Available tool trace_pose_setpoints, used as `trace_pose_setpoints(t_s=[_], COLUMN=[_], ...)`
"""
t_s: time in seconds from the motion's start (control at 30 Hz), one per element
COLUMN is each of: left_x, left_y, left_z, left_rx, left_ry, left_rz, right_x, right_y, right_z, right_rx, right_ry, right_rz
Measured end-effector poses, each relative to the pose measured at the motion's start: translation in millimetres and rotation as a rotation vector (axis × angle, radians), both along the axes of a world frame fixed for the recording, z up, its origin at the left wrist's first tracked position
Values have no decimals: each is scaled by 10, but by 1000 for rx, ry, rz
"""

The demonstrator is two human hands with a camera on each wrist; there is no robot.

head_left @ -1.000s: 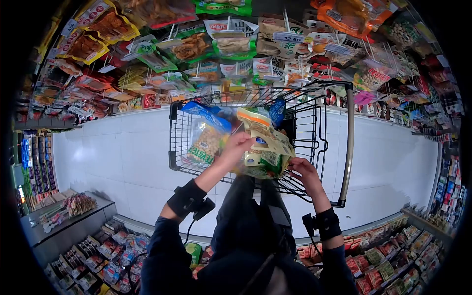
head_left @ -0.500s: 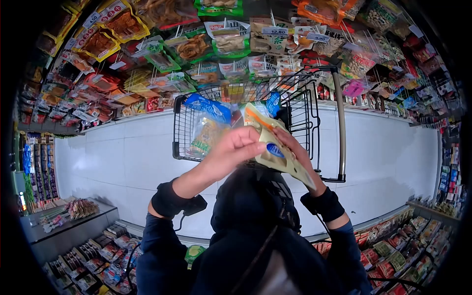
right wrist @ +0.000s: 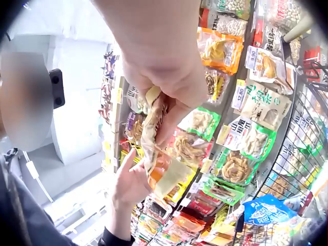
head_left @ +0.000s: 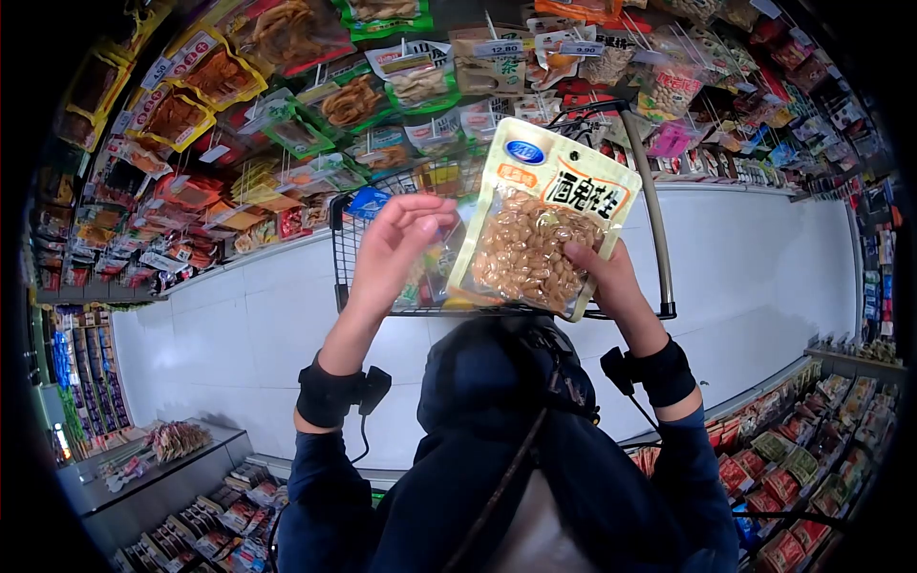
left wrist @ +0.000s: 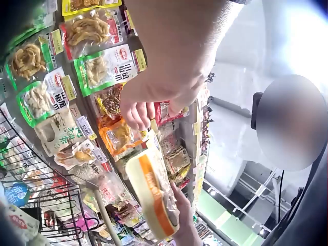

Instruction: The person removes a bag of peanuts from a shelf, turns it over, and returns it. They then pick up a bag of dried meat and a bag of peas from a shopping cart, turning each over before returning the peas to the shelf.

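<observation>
In the head view my right hand (head_left: 619, 282) holds a cream bag of peanuts (head_left: 530, 244) by its side edge, the thumb lying over the clear window. The bag's printed front, with a blue oval logo, faces up toward me. My left hand (head_left: 394, 250) is raised beside the bag's left edge, its fingers loosely bent and nothing in them. In the left wrist view the bag's striped back (left wrist: 152, 192) shows below the left fingers (left wrist: 138, 114). From the right wrist, the bag (right wrist: 152, 128) appears edge-on between right thumb and fingers.
A black wire shopping cart (head_left: 341, 258) stands in front of me under the bag, with a blue package (head_left: 368, 202) inside. Beyond it hang rows of snack packs, such as a green-edged pack (head_left: 417, 76). Low shelves with red packs (head_left: 778, 482) are behind me at right.
The peanut bag has risen out of the cart and turned from its back to its front. The right hand now grips its side; the left hand has come off it.
</observation>
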State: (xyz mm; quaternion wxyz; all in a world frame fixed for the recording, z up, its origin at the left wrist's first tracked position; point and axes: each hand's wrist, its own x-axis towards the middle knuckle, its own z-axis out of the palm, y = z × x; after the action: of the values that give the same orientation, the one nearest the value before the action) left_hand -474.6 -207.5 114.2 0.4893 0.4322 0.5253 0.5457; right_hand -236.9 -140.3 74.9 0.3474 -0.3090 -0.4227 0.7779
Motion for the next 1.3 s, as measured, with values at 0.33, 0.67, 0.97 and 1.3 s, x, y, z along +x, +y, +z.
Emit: trace_pose_setpoints(t_s=[0.33, 0.67, 0.97, 1.3], left_x=[212, 153, 130, 88], left_y=[-112, -48, -11, 29], left_z=[-23, -179, -160, -215], left_rx=[-126, -102, -96, -65], left_ry=[-195, -325, -363, -246], left_rz=[-295, -115, -121, -108], right_x=[-71, -53, -67, -79], right_y=[-21, 42, 58, 100], right_z=[277, 302, 251, 118], right_rx=[10, -82, -10, 72], right_ry=[-70, 56, 46, -28], right_rz=[136, 207, 209, 166])
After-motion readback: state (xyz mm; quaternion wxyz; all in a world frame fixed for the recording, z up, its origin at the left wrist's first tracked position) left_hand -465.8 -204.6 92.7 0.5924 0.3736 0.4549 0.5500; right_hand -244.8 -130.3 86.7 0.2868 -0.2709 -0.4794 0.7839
